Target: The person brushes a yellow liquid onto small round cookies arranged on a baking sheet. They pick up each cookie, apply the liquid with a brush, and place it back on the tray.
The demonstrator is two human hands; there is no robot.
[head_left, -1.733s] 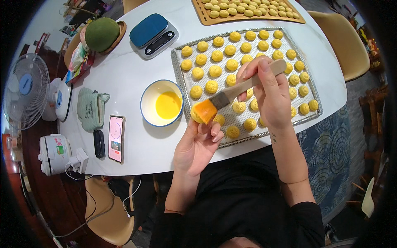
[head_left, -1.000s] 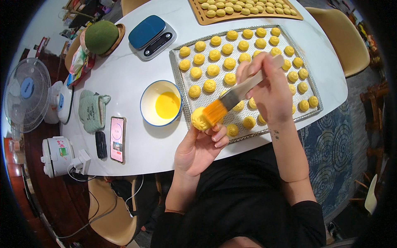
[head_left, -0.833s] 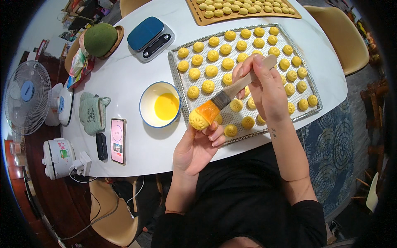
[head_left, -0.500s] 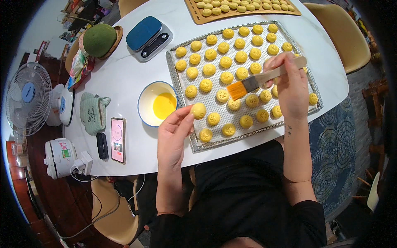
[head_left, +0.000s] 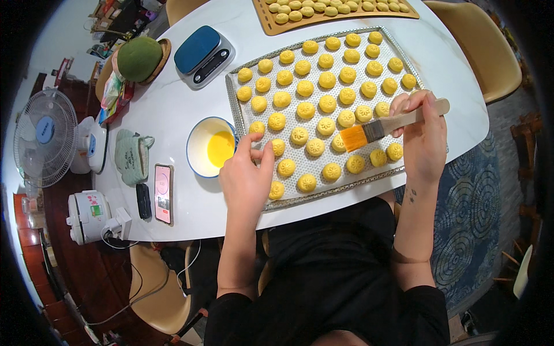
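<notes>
My right hand grips the pale wooden handle of a pastry brush. Its orange bristles hover over the right middle of a perforated metal baking tray. Rows of round yellow pastries, several with a flower pattern pressed on top, fill the tray. At the tray's left edge my left hand is open, thumb and index finger apart, beside one small pastry; whether the thumb touches it I cannot tell. Left of that hand stands a blue-rimmed white bowl with yellow liquid in it.
A kitchen scale stands behind the bowl. To the left lie a phone, a black case and a green pouch, near a fan and a small white cooker. A brown tray of dough balls is at the back.
The pastry from my left fingers now rests on the tray, and that hand has loosened and drawn slightly left. My right hand with the brush has shifted a little right and down.
</notes>
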